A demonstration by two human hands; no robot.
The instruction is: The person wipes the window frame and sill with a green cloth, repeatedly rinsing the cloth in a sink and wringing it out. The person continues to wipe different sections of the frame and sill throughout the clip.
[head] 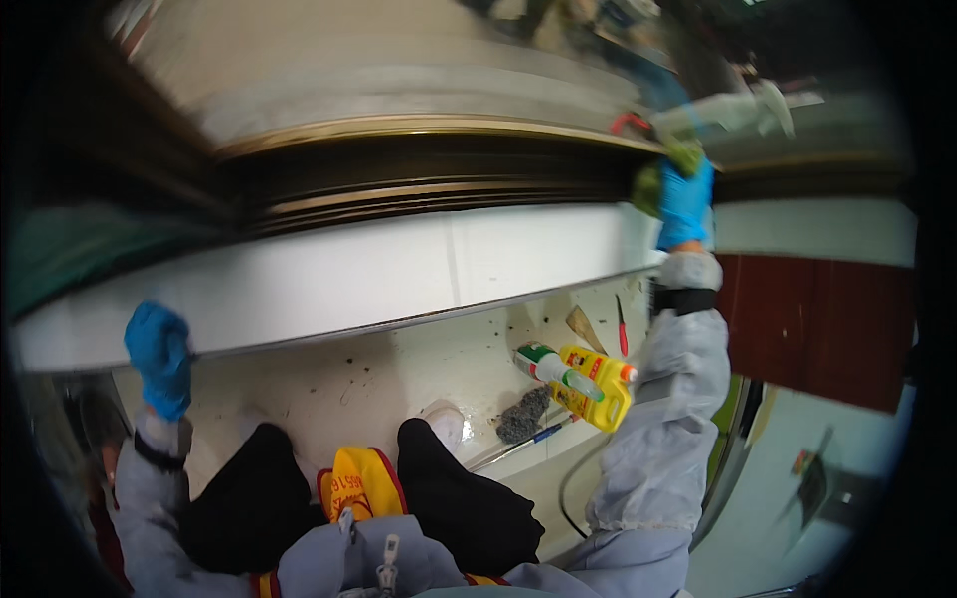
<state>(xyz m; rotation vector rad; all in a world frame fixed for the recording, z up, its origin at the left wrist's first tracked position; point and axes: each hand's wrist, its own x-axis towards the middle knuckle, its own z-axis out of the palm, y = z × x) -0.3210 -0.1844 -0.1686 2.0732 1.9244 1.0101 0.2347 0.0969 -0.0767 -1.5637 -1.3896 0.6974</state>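
Note:
My right hand [686, 193], in a blue glove, grips a green cloth [649, 188] at the right end of a dark window frame [448, 161] with gold-coloured edges. My left hand [158, 351], also gloved in blue, rests with curled fingers on the front edge of the white sill [359, 276]; whether it holds anything is hidden. Beyond the frame stretches a window pane [389, 75] with blurred shapes in its upper right.
Below the sill lie a yellow bottle [609, 396], a green-and-white bottle [549, 366], a grey scouring pad [523, 417], a red-handled tool [622, 333], a scraper-like tool [583, 329] and a blue-handled rod [542, 433]. Dark red panels [807, 321] stand at the right.

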